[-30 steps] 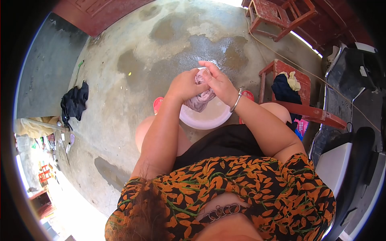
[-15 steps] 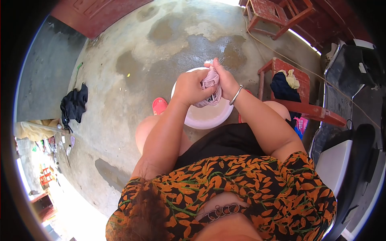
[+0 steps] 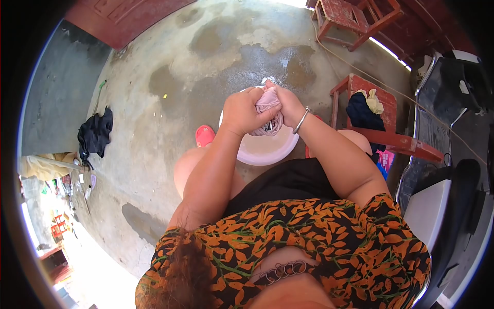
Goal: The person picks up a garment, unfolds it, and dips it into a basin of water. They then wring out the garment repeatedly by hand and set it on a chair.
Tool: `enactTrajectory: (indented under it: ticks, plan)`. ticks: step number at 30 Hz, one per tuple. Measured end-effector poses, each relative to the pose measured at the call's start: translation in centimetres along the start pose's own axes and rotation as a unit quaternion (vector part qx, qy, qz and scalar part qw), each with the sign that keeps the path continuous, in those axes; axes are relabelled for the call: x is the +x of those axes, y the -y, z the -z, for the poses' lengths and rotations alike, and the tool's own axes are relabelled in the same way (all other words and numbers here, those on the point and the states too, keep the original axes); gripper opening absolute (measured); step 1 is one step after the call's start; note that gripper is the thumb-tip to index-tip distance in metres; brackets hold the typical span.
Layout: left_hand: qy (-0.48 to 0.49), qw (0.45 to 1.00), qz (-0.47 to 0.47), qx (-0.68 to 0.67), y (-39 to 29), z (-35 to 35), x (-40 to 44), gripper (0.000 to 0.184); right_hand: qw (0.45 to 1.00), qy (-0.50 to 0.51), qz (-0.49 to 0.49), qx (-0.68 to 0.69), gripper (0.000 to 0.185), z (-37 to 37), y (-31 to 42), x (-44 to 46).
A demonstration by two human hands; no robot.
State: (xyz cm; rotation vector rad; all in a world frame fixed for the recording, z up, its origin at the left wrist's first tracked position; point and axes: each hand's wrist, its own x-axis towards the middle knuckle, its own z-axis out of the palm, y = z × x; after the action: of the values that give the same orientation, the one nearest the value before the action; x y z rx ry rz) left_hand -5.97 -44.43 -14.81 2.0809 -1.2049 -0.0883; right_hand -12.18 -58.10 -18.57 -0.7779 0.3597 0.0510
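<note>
A bunched, pale pink cloth (image 3: 268,105) is squeezed between my two hands above a round white basin (image 3: 261,155). My left hand (image 3: 244,110) has its fingers wrapped round the cloth from the left. On the other side my right hand (image 3: 289,107), with a silver bangle at the wrist, is closed on the same cloth. The cloth's lower end bulges out below my hands, over the cloudy water in the basin. The basin's far part is mostly hidden behind my hands.
Dark and cream cloths (image 3: 365,110) lie on a red wooden stool (image 3: 388,100) at the right. Another red stool (image 3: 342,18) stands farther back. A black cloth (image 3: 95,133) hangs at the left. Wet patches mark the concrete floor (image 3: 170,110).
Both hands and the cloth have shifted slightly right. My right hand's fingers, raised and spread earlier, are now closed round the cloth, which is more tightly bunched.
</note>
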Motion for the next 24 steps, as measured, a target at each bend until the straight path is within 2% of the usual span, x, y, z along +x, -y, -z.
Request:
enactTrajectory:
  ticks: [5, 9, 13, 15, 16, 18, 22, 24]
  plan:
    - [-0.002, 0.998, 0.039, 0.054, -0.1, 0.3, 0.1, 0.045, 0.998, -0.031, 0.034, -0.050, 0.037, -0.9, 0.1, -0.5]
    - [-0.016, 0.998, 0.034, 0.046, -0.1, 0.1, 0.2, 0.042, 0.989, -0.041, 0.099, -0.104, 0.032, 0.0, -0.6, 0.4]
    - [-0.018, 0.999, 0.033, 0.011, -0.1, -0.4, 0.1, 0.036, 0.988, -0.090, 0.102, -0.077, 0.031, -0.2, -0.9, 0.2]
    - [-0.017, 0.999, 0.034, 0.000, -0.3, -0.4, 0.0, 0.034, 0.966, -0.097, 0.191, -0.144, 0.031, -0.1, -1.3, 0.4]
    - [-0.010, 0.999, 0.048, 0.002, -0.3, -0.4, 0.0, 0.034, 0.966, -0.096, 0.190, -0.145, 0.031, 0.1, -1.4, 0.3]
    - [-0.002, 0.998, 0.062, 0.005, -0.5, -0.2, 0.0, 0.034, 0.924, -0.126, 0.244, -0.265, 0.033, -1.4, -0.5, -0.9]
    - [-0.001, 0.992, 0.121, -0.033, -0.8, 0.1, 0.0, 0.038, 0.911, -0.177, 0.223, -0.298, 0.036, -0.5, -1.2, 0.8]
    - [-0.002, 0.988, 0.146, -0.045, -0.7, 0.1, 0.0, 0.040, 0.809, -0.203, 0.300, -0.463, 0.038, -1.1, -0.8, 0.4]
